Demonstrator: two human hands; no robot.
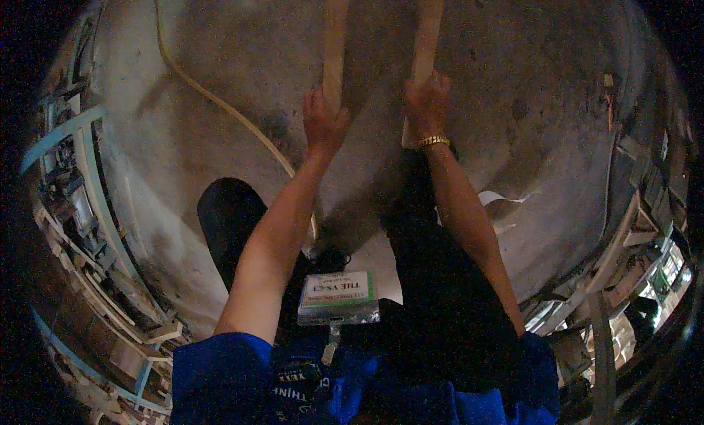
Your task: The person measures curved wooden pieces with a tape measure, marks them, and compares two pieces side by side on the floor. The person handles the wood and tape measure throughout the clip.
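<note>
My left hand (325, 124) is closed round the near end of a long, pale wooden board (334, 44). My right hand (427, 108), with a gold chain bracelet at the wrist, grips a second pale wooden board (429, 36); a short end of it shows below the fist. Both boards run away from me side by side, with a gap between them, past the top of the view. Their far ends are out of sight.
A yellowish hose (220, 101) winds over the concrete floor (513, 73) to the left. Timber pieces and frames (103, 205) line the left side, with more wood (638, 227) at right. A white scrap (495, 198) lies right of my forearm. A badge (337, 291) hangs before me.
</note>
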